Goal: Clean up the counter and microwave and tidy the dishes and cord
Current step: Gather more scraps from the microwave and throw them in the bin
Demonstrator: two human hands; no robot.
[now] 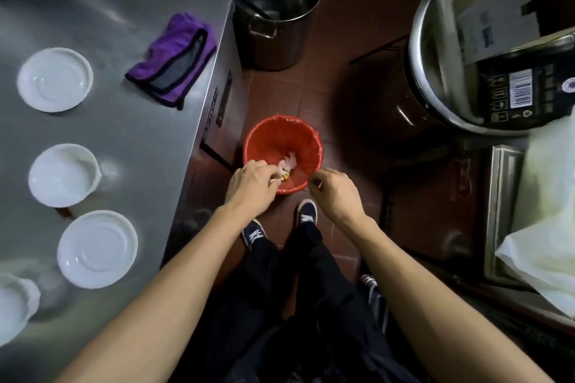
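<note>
A small red bin (281, 140) with a red liner stands on the floor by the steel counter (124, 121). Crumpled white paper and yellowish scraps (287, 165) lie inside it. My left hand (250, 182) hovers over the bin's near rim, fingers curled, pinching a bit of pale scrap. My right hand (334, 188) is beside the bin's right rim, fingers curled, with nothing visible in it. On the counter lie a purple cloth (174, 56), two white plates (54, 79) (97, 249) and white bowls (63, 176) (12, 305).
A tall steel pot (273, 6) stands on the red tiled floor beyond the bin. A big steel pot (441, 78) holding cardboard boxes is at the right. A white bag (547, 227) lies on a steel surface at the right edge. My feet in dark shoes (306, 214) are just behind the bin.
</note>
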